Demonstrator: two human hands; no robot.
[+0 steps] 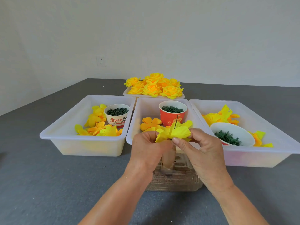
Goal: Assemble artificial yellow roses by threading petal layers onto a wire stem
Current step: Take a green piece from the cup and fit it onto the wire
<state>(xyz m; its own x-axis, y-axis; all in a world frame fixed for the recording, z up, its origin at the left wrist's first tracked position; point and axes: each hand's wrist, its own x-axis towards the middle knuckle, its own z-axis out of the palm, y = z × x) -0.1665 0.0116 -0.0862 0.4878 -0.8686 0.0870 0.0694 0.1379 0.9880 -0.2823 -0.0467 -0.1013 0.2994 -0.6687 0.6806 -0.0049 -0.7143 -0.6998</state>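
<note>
Grey table [48,184]: three white tubs [84,145] abreast, white tray [128,94] behind, clear stand [175,184] in front.

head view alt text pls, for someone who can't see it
Two bare hands, left and right, pinch a bright yellow crepe petal layer threaded on a thin dark wire stem. Behind it on the grey table sit three white plastic trays of loose petals and cups, then a tray of finished yellow roses.

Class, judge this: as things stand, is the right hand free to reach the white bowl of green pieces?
Probably not yet: the right hand pinches the petal layer on the wire. The white bowl lies unobstructed beside it.
</note>
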